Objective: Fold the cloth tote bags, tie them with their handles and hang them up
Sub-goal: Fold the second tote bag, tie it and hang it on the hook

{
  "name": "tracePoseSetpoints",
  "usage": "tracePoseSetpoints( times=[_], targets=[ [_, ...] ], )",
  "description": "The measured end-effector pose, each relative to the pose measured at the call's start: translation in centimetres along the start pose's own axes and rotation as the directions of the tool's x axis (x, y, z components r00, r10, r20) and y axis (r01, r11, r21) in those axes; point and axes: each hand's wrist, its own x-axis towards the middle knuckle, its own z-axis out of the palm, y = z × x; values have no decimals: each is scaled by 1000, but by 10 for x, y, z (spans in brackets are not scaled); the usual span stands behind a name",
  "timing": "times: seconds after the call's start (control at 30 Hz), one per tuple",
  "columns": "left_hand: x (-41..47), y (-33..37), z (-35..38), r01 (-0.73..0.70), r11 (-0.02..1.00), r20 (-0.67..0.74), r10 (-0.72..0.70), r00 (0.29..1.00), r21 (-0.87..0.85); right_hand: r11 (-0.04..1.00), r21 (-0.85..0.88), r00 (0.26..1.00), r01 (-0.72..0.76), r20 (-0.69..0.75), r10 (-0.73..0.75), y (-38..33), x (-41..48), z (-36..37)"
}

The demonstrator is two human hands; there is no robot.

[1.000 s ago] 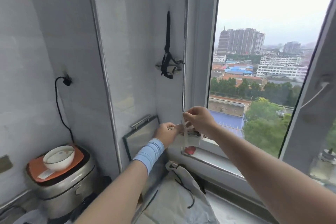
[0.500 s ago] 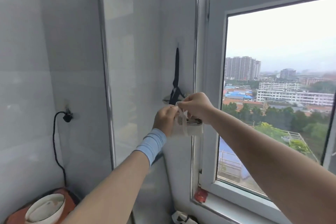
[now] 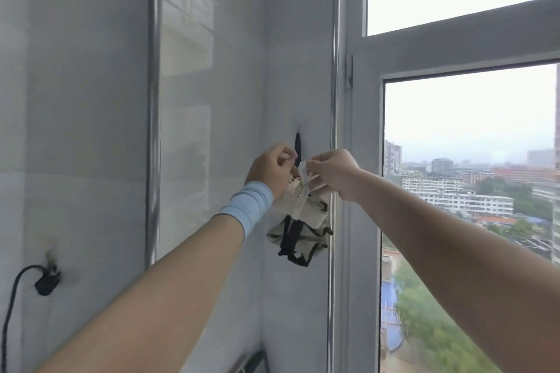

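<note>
A folded cream tote bag (image 3: 306, 208), tied into a bundle with its cream handle, is held up against the white wall beside the window. My left hand (image 3: 271, 169) and my right hand (image 3: 333, 171) both pinch its handle loop near the top. Just below it hangs another folded tote bundle with black handles (image 3: 298, 239), its black strap (image 3: 298, 145) running up to a hook on the wall. The hook itself is hard to make out.
A metal pipe (image 3: 333, 70) runs down the wall next to the window frame (image 3: 360, 160). A black plug and cable (image 3: 45, 280) sit in a wall socket at lower left. Another metal strip (image 3: 153, 100) runs down the tiled wall.
Both hands have lifted the cream bundle from sill height up to the hanging black strap, and my view has tilted upward with them; the cooker and bowl have left the view.
</note>
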Motion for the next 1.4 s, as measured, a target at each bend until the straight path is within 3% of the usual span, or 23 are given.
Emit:
tracePoseSetpoints(
  times=[0.2, 0.4, 0.73, 1.0, 1.2, 1.33, 1.4],
  targets=[
    [42, -3, 8, 22, 997, -5, -23, 1000, -70, 992, -8, 978, 126, -168, -126, -31, 48, 0],
    [90, -6, 14, 156, 987, -96, -159, 983, -37, 963, -176, 906, 204, -339, -254, -39, 90, 1],
    [121, -19, 30, 319, 945, -47, -316, 948, 76, 857, -493, 851, 148, -378, -365, -33, 133, 13],
    [105, -30, 38, 246, 967, 54, -250, 967, 69, 847, -505, 894, 168, -285, -347, -2, 114, 20],
    [100, -32, 33, 96, 993, -10, -96, 995, 74, 892, -434, 920, 122, -287, -266, -6, 114, 21],
    [99, -37, 35, 81, 995, -57, -78, 995, 54, 855, -505, 917, 119, -274, -290, -5, 109, 27],
    [96, -41, 37, 55, 998, -55, -52, 997, 40, 786, -606, 902, 120, -264, -341, -2, 103, 30]
  ],
)
